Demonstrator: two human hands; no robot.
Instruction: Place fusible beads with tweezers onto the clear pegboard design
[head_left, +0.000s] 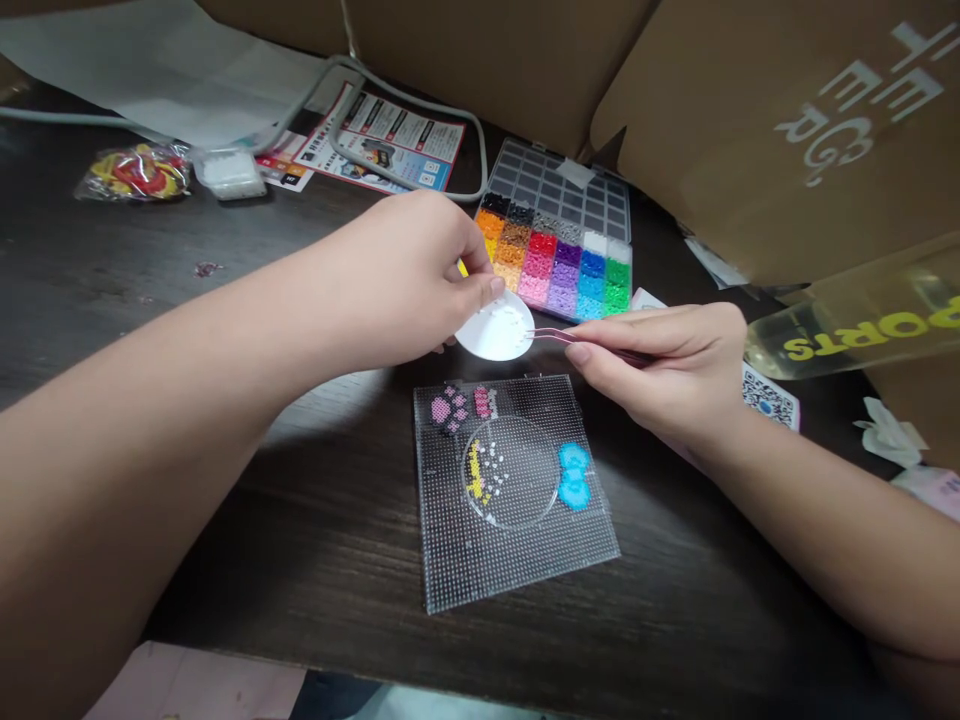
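Note:
My left hand [442,275] pinches the rim of a small round white dish [491,338] that holds several white beads. In my right hand [667,365] is a pair of pink tweezers [559,335], its tips over the dish's right side. Below both hands lies a clear pegboard [525,560] with a round ring marked on it. On the pegboard are a pink and black paw [448,408], a small pink and white bead shape [485,402], a blue bow [574,476], and yellow beads [476,475] with scattered white beads [493,465] inside the ring.
Behind the dish stands an open compartment box [555,265] of coloured beads. A bottle [847,320] lies at the right by cardboard [787,130]. Farther left are a bagged red and yellow bundle [139,175], a small clear case [229,175], a printed leaflet [405,135] and a grey cable [480,130].

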